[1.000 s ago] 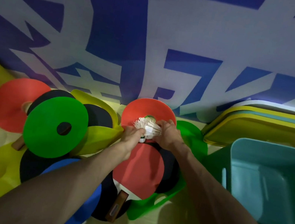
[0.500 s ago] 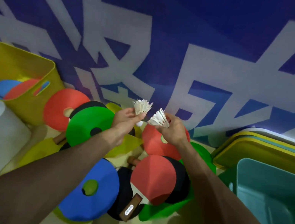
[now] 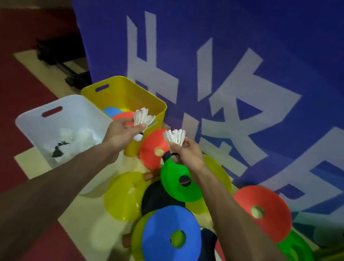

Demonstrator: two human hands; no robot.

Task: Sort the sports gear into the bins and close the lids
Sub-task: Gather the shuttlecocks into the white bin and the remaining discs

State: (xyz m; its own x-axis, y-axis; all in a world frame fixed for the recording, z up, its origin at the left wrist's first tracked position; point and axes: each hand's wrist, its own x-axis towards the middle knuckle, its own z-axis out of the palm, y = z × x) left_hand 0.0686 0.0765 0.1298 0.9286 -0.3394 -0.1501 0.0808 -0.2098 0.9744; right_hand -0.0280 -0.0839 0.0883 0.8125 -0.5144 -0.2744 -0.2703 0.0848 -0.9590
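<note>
- Left hand (image 3: 120, 136) is up, fingers curled in a light pinch on a shuttlecock (image 3: 142, 118), feathers upward, cork tip poking out below the fingers.
- Right hand (image 3: 188, 154) does the same with a second shuttlecock (image 3: 175, 136), pinched low and its skirt fanned above the knuckles.
- Both birdies hang in the air above the pile, the left one nearest the white bin (image 3: 35, 128), which already holds a heap of white feathery things; I judge that's their home.
- Handling call: these weigh next to nothing, but the feather skirt looks brittle and easy to crush. Best grip is at the cork or the base of the skirt, gently, as both hands have it.
- A short drop into the bin should do no harm; no need to press them down.
- Further out, the yellow bin (image 3: 117, 98) behind holds blue and red discs.
- On the floor lie a blue cone (image 3: 169, 250), a green cone (image 3: 181, 192) and a red cone (image 3: 246, 199), stiff-looking plastic, with dark paddles (image 3: 160, 196) tucked beneath.
- No lids are on either bin.
</note>
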